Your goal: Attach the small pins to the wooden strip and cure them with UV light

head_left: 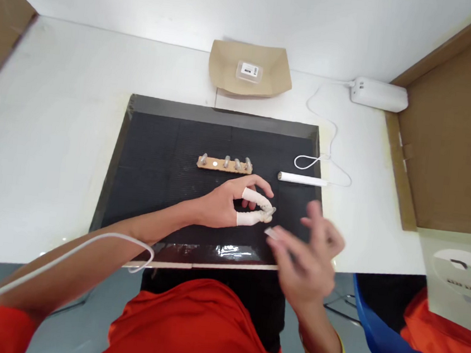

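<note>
Over the near right of the black mat (157, 157) on the white tabletop (56, 124), the left hand (228, 203) pinches a small clear piece (273, 211), while the blurred right hand (311, 257) beside it seems to grip a whitish sliver (272, 233), which could drop if that fingertip hold slips.

so the mat (157, 157) has a strip (221, 165) on it, wand (302, 179) across its right edge, tray (274, 73) behind it, power bank (379, 94) behind-right.
</note>
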Available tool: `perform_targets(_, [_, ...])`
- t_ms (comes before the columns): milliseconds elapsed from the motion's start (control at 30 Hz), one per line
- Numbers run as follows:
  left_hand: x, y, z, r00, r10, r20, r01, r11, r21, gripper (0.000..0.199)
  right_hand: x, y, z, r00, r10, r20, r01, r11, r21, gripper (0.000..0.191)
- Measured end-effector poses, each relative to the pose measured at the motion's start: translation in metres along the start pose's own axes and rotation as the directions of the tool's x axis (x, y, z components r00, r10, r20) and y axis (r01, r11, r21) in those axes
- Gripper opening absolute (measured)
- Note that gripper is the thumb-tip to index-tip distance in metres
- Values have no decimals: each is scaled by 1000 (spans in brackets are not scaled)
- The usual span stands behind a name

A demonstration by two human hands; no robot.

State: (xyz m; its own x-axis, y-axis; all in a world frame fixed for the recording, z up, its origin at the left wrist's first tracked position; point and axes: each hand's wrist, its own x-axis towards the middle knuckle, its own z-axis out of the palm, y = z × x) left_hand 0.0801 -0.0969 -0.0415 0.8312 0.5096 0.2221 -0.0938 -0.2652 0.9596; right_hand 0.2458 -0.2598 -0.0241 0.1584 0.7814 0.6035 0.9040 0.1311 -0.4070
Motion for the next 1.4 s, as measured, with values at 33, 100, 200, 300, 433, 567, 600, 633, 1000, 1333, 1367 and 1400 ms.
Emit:
perform_targets(33, [0, 1, 0, 1000, -8, 7, 8, 1000, 1, 9, 0, 0, -1, 992, -103, 72, 105, 994, -12, 44])
perform_targets(100, [1, 1, -1, 1000, -24, 17, 24, 1000, 1, 9, 1, -1, -1, 990, -122, 68, 124, 992, -17, 46])
perform_targets(200, [1, 1, -1, 999, -40, 21, 40, 999, -5, 9, 3, -2, -2, 987, 136, -85, -136, 991, 8, 41])
perform_targets(300, [1, 0, -1, 1000, -22, 14, 23, 1000, -19, 9, 1, -4, -3, 997, -43, 62, 45, 999, -30, 43])
perform_targets(433, [1, 2, -1, 1000, -15, 23, 14, 1000, 3, 9, -1, -6, -3, 999, 38, -17, -38, 998, -46, 44])
perform_targets(567, [2, 2, -2, 1000, -13, 27, 13, 1000, 23, 9, -3, -8, -2, 998, 3, 59, 0, 999, -43, 41])
perform_targets(600, [1, 2, -1, 1000, -5, 26, 4, 1000, 25, 9, -4, -9, -2, 986, -107, 128, 114, 992, -46, 42])
perform_targets(633, [1, 2, -1, 1000, 3, 24, -3, 1000, 28, 9, -5, -10, -2, 972, -172, 161, 182, 982, -50, 43])
perform_targets(1000, [1, -3, 1, 994, 105, 20, -106, 990, 95, 9, -4, -3, 4, 1000, 10, -24, -11, 998, -59, 26])
perform_targets(1333, [0, -6, 4, 993, 114, 28, -116, 988, 103, 11, 0, 0, 10, 992, 43, -115, -50, 997, -63, 18])
perform_targets(1367, [0, -6, 4, 993, 114, 29, -117, 988, 103, 11, 0, 1, 11, 995, 34, -97, -40, 997, -59, 16])
perform_targets(1400, [0, -6, 4, 992, 119, 28, -122, 988, 100, 11, 0, 0, 11, 998, -26, -64, 21, 997, -77, 15])
